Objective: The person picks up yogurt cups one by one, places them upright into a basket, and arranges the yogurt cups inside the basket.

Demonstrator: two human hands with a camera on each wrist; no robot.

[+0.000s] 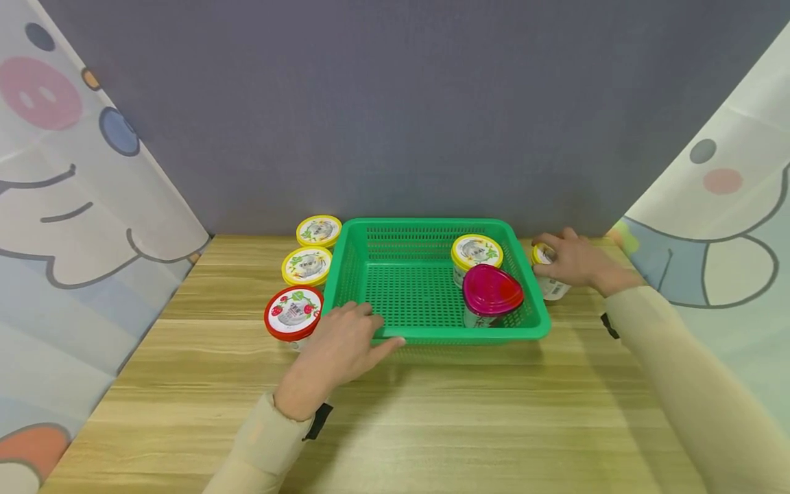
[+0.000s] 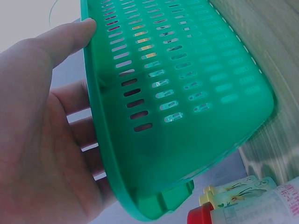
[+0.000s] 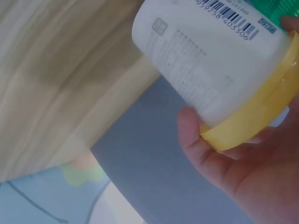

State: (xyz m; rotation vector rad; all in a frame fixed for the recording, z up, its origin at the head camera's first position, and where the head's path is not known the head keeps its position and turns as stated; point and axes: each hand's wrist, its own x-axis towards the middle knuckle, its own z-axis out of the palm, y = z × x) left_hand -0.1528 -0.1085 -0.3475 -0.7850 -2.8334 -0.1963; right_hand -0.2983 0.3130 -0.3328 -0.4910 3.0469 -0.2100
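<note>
A green plastic basket [image 1: 407, 334] sits on the wooden table. At its near left corner my left hand [image 1: 336, 343] holds the rim, fingers over the inside and thumb along the outer front, as the left wrist view of the basket [image 2: 187, 79] also shows. Just beyond the basket's right side, my right hand [image 1: 577, 259] grips a white tub with a yellow lid [image 1: 553, 288] around its lid. The right wrist view shows this tub [image 3: 219, 60] with its barcode side. Inside the basket, at the right, are a yellow-lidded tub [image 1: 477, 252] and a tub with a magenta lid [image 1: 490, 291].
Left of the basket stand two yellow-lidded tubs [image 1: 318, 231] and a red-lidded tub [image 1: 293, 314] with strawberries printed on its lid. A grey panel [image 1: 407, 116] rises behind the table [image 1: 469, 425]. Cartoon-printed cloths [image 1: 80, 206] hang at both sides.
</note>
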